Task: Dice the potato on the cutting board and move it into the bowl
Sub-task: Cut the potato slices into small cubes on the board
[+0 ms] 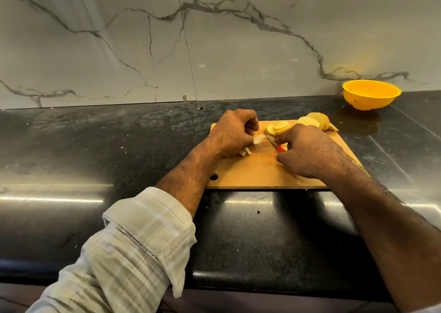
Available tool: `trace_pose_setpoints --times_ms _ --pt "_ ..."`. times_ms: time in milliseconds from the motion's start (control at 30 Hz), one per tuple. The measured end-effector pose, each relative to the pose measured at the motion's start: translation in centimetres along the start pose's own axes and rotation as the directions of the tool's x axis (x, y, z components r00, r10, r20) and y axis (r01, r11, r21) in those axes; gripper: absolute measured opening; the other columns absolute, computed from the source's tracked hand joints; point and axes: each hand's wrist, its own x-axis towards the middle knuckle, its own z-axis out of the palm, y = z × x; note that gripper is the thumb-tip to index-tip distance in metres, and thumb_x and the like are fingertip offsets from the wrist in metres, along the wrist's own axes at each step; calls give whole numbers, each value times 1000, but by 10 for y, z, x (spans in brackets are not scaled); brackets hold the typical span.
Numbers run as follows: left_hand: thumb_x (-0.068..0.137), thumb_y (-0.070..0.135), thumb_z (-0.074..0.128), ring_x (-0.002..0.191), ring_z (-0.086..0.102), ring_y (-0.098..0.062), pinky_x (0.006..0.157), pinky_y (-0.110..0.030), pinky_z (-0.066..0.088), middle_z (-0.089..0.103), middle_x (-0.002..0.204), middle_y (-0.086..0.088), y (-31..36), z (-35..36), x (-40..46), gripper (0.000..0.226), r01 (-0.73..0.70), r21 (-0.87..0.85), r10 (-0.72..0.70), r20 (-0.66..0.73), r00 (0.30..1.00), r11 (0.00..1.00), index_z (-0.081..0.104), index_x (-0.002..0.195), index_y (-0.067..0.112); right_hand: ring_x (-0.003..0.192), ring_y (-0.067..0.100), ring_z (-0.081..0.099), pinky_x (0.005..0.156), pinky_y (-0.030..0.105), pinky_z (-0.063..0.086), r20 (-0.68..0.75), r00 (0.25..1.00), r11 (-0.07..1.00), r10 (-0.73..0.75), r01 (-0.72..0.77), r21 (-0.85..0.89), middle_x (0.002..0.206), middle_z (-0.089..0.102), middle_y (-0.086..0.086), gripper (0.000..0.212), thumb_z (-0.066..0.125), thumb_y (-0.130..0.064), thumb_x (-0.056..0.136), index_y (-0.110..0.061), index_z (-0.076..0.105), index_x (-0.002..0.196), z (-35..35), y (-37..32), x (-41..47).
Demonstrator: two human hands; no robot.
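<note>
A wooden cutting board (257, 172) lies on the black counter. My left hand (232, 131) has its fingers curled and pinches a pale potato piece (259, 138) against the board. My right hand (307, 151) grips a red-handled knife (274, 143), its blade pointing toward that piece. A few small cut bits (245, 151) lie by my left wrist. Potato slices (278, 128) are stacked behind the knife, and a larger sliced stack (316, 120) sits at the board's far right corner. The yellow bowl (371, 94) stands empty at the back right.
The black stone counter (107, 145) stretches left and toward me, ending at a front edge near the bottom of the view. A marble-patterned wall (191, 38) rises behind it. The board has a hanging hole (213, 176) at its near left corner.
</note>
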Motion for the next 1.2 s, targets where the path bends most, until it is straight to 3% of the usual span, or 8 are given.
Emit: trace_pose_setpoints --times_ms 100,233,300,467,633,800,1033,1200 --pt "88 2 78 99 69 -10 86 -24 62 70 103 5 -1 0 1 25 -7 11 7 -12 1000 1000 70 101 22 102 19 63 89 41 63 -10 1000 1000 1 -1 2 134 66 3 49 74 -30 94 -32 64 142 -1 0 1" --pt "87 11 79 97 67 -8 99 -49 57 68 96 15 -12 1 4 29 49 99 -44 -52 998 994 65 89 36 104 19 63 90 41 63 -14 1000 1000 -1 1 5 133 67 3 49 74 -29 94 -32 63 142 1 0 2" --pt "87 16 80 99 66 -9 104 -53 52 68 95 17 -12 3 4 27 56 106 -53 -36 998 993 64 87 38 101 17 62 88 40 63 -9 1000 1000 -13 13 5 133 66 2 49 75 -30 93 -32 64 141 2 0 2" --pt "88 17 80 99 67 -10 96 -45 59 69 99 12 -10 9 8 21 63 58 -61 -36 997 996 68 96 33 101 15 59 90 38 61 -19 999 999 -44 44 25 134 66 0 46 76 -31 93 -34 67 138 1 1 2" --pt "90 20 73 98 65 -9 107 -53 44 67 92 16 -14 9 13 22 88 110 -81 -65 995 990 64 93 40 102 16 60 88 39 63 -25 999 999 -34 34 30 136 65 1 45 75 -30 94 -34 67 137 1 1 2" --pt "94 39 73 103 64 -10 109 -55 36 68 94 18 -12 8 15 4 86 153 -79 -50 996 985 73 95 35 109 22 66 89 42 63 -36 999 999 14 -12 47 139 65 5 46 75 -27 94 -31 66 140 -3 1 1" --pt "92 28 72 103 60 -9 104 -51 29 68 92 18 -12 4 16 7 139 221 -130 -58 990 965 73 89 34 110 23 65 89 42 63 -28 1000 999 15 -13 42 139 65 6 46 74 -27 95 -31 66 140 -4 -1 0" --pt "95 25 65 107 58 -11 105 -53 27 67 100 16 -10 1 15 12 131 281 -123 -45 991 951 71 98 35 111 23 65 89 43 63 -27 1000 999 12 -11 45 140 65 5 45 74 -28 95 -32 66 139 -4 -1 0"
